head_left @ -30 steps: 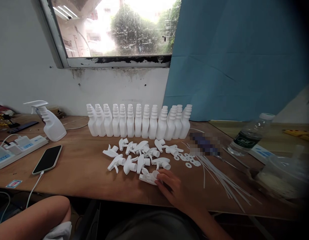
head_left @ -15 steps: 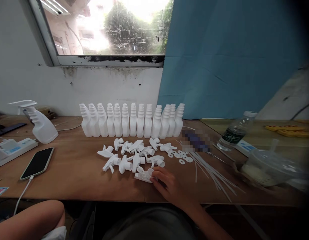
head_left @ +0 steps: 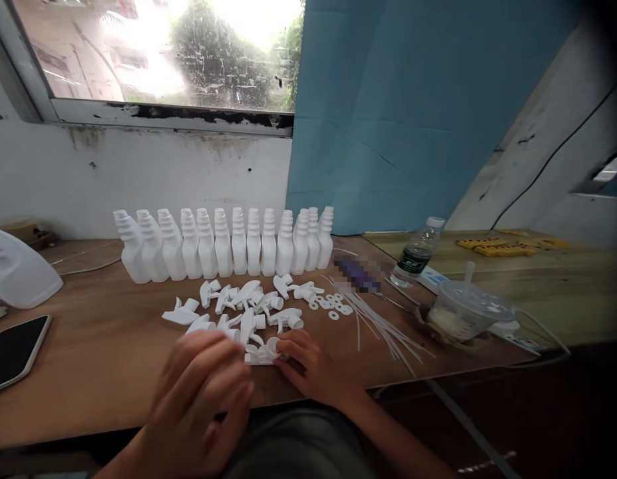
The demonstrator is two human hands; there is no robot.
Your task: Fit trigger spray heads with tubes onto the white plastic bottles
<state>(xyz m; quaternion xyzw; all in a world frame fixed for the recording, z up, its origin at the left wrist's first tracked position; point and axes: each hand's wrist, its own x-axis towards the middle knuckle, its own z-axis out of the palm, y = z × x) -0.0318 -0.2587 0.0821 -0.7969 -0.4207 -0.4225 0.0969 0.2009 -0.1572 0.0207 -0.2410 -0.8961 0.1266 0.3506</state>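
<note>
Left hand (head_left: pixel 201 396) raised, spray head (head_left: pixel 259 356) pinched in the right

On my feed, left to right: a phone (head_left: pixel 17 351) lies on the table (head_left: pixel 91 382); then my left hand fills the foreground, fingers curled and partly blurred, and I cannot tell whether they hold anything. Beyond it a row of white bottles (head_left: pixel 223 249) stands upright, with loose spray heads (head_left: pixel 247 326) lying before them. The pinched one is nearest the table's front edge, its right end between thumb and fingers of my right hand (head_left: pixel 315 372). Washers (head_left: pixel 333 316) and thin tubes (head_left: pixel 375 322) lie further right. I judge this step as handling one head; the next move seems to call for a steady right pinch, left fingers guided to it.
</note>
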